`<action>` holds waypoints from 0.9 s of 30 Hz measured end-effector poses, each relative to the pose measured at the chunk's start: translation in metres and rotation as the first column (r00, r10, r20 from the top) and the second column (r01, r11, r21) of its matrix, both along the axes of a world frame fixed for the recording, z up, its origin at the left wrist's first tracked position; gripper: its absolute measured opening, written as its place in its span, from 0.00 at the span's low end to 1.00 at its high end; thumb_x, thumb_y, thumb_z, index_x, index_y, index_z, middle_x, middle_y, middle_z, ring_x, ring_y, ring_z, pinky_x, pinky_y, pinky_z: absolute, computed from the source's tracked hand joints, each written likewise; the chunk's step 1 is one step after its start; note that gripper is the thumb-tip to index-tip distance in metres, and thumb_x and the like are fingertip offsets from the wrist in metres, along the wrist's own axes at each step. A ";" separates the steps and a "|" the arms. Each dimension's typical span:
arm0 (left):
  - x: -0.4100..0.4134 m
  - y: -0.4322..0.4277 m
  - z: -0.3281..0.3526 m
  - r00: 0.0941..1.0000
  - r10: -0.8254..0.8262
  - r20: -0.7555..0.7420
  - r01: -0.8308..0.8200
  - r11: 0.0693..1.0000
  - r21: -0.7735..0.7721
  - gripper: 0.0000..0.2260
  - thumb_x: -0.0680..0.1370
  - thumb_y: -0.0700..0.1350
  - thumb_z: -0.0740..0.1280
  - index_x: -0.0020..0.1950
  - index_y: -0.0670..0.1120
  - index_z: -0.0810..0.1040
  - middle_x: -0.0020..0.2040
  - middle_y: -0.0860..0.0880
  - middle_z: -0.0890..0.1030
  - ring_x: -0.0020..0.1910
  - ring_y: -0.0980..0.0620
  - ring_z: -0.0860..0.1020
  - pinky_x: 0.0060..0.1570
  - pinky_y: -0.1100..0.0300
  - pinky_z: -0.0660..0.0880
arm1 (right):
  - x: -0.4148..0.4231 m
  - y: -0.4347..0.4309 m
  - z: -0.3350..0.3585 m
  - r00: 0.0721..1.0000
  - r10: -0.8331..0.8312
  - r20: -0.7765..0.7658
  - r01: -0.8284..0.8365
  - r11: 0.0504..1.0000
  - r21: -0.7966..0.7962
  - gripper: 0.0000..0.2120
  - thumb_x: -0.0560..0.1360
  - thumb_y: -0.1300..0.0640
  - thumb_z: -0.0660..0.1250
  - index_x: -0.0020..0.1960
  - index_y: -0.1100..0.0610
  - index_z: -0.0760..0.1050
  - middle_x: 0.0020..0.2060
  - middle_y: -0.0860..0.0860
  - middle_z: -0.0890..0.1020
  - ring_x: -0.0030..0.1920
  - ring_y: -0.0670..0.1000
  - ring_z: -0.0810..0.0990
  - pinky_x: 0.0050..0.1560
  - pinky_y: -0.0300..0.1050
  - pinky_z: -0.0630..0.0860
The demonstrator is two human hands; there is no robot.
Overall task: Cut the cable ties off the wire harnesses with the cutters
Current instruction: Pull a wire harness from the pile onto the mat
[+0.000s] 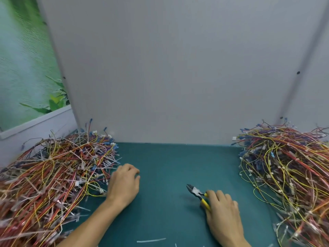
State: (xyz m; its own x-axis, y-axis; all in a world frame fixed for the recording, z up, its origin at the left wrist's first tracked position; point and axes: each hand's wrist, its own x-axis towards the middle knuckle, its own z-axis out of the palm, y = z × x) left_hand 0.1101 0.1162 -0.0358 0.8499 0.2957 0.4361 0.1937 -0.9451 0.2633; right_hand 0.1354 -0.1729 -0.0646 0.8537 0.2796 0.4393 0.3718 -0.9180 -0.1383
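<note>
Cutters (197,193): yellow handles, dark head with a pale patch near the pivot, sitting right of centre over the mat, blades together and pointing up and left. Right hand (222,211) grasps the handles, fingers wrapped over them, palm down; can't tell if the tool tip touches the surface. Left hand (124,184) is palm down on the mat, fingers loosely bent, nothing visibly held, just beside the edge of the left wire pile (53,175). That pile is a dense tangle of red, yellow, orange and white wires with blue and white connectors and many pale cable ties sticking out; it covers the whole left side down to the near edge. Right wire pile (288,166) is similar, mostly red and yellow loops with small white ties, well apart from the right hand and filling the right side. Between the piles is bare dark teal mat (169,163), matte, with a faint shadow under the cutters. One cut pale tie strip (151,240) lies flat at the near edge, with a few smaller scraps next to it. Behind the mat stands a plain grey back panel (178,68), meeting a grey side panel (313,86) on the right with dark screw heads along the joint. Far left: a blurred green leafy poster (21,68) above a white ledge (35,122).
</note>
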 end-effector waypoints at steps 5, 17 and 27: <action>0.011 0.043 0.027 0.977 0.210 0.048 -0.215 0.960 0.180 0.13 0.76 0.41 0.64 0.60 0.45 0.78 0.55 0.47 0.78 0.55 0.47 0.73 0.58 0.50 0.68 | 0.004 0.001 -0.007 0.998 0.005 0.055 -0.006 1.000 0.010 0.20 0.51 0.57 0.85 0.39 0.55 0.79 0.30 0.50 0.75 0.28 0.56 0.75 0.27 0.48 0.70; 0.010 0.109 0.060 0.764 0.614 -0.199 -0.525 0.771 0.362 0.14 0.76 0.44 0.59 0.59 0.47 0.76 0.60 0.43 0.76 0.60 0.42 0.72 0.59 0.47 0.65 | 0.008 0.001 -0.012 0.991 -0.007 0.131 0.002 0.999 0.033 0.20 0.52 0.55 0.85 0.38 0.54 0.80 0.29 0.50 0.75 0.28 0.56 0.74 0.27 0.49 0.71; -0.001 0.116 0.059 0.848 0.514 -0.128 -0.473 0.844 0.254 0.11 0.77 0.38 0.57 0.57 0.45 0.72 0.52 0.42 0.76 0.45 0.43 0.77 0.48 0.47 0.73 | 0.010 0.002 -0.016 0.992 -0.005 0.124 -0.003 0.998 0.071 0.19 0.54 0.57 0.84 0.39 0.54 0.80 0.31 0.50 0.76 0.30 0.57 0.75 0.30 0.49 0.71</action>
State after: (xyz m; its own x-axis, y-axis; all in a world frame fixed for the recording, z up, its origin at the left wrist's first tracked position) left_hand 0.1094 0.2324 0.0233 0.6854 0.6187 0.3840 0.6738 -0.7388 -0.0124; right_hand 0.1449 -0.1711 -0.0809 0.7917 0.2433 0.5604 0.3891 -0.9080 -0.1556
